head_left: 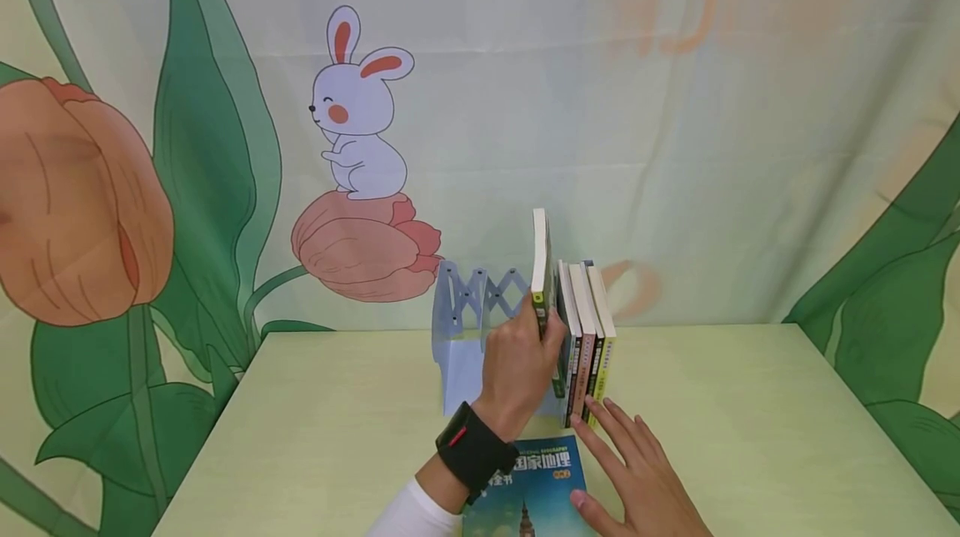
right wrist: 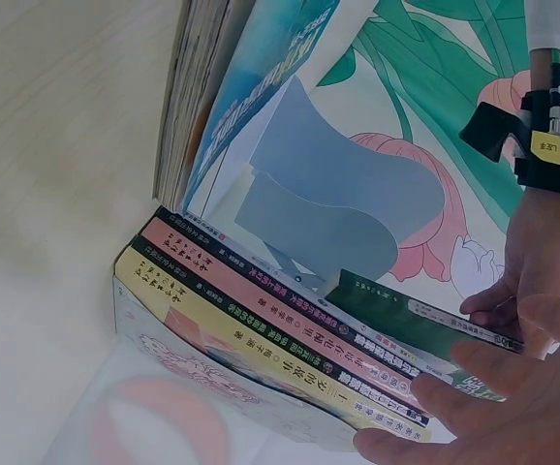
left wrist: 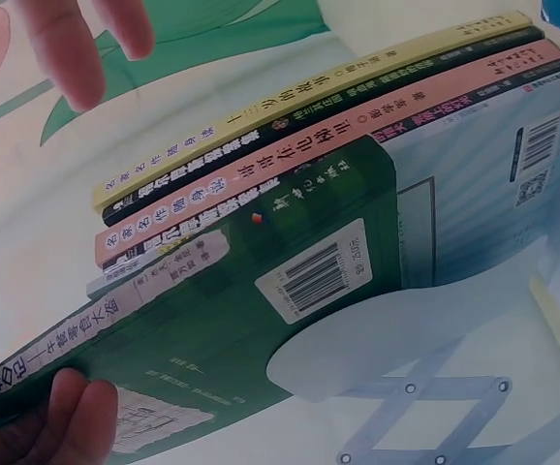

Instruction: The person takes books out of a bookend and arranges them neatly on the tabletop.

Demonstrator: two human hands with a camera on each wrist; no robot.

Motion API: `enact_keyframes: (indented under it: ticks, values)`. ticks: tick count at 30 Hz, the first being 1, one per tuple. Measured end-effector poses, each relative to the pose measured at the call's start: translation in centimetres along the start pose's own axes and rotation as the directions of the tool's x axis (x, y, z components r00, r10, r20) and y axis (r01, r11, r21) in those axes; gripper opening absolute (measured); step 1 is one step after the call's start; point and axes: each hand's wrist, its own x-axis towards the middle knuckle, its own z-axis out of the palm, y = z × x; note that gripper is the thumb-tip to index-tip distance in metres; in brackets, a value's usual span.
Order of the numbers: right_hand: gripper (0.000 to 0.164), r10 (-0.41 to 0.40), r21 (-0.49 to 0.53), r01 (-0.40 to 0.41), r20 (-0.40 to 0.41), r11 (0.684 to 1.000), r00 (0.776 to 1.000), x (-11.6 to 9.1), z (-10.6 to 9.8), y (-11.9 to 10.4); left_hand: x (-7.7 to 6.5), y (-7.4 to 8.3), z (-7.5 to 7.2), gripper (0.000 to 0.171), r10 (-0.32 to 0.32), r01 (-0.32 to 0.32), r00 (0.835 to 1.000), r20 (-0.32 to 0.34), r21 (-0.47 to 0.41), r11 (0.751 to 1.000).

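My left hand point(head_left: 519, 363) grips a green book point(left wrist: 290, 291) near one end of its spine, thumb and fingers on opposite covers. The book rises above the row of thin books point(head_left: 583, 337) and lies along its left side. The row stands upright in a light blue expandable bookend point(head_left: 463, 366), spines facing me; yellow, black and pink spines point(right wrist: 261, 310) show. My right hand point(head_left: 637, 470) is spread with fingers extended, its fingertips close to the lower right of these spines. A bookend plate point(left wrist: 377, 339) overlaps the green book's lower cover in the left wrist view.
A blue geography book point(head_left: 540, 495) lies on the table in front of the bookend, partly covered by my left wrist. The pale green table point(head_left: 750, 420) reaches back to a printed curtain point(head_left: 750, 187) with a rabbit and tulips, close behind the books.
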Motion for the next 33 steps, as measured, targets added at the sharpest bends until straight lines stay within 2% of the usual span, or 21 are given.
enact_keyframes:
  ticks: [18,33]
  values:
    - [0.069,0.009,0.002,-0.009,0.005,1.0,1.0,0.0,-0.2,-0.1,0.5,0.3,-0.6,0.028,0.034,-0.034,0.998,-0.053,-0.011,0.999]
    - [0.069,-0.004,0.008,0.004,-0.003,1.0,1.0,0.0,-0.1,-0.1,0.6,0.8,-1.7,0.019,0.062,-0.065,0.991,-0.121,-0.023,0.998]
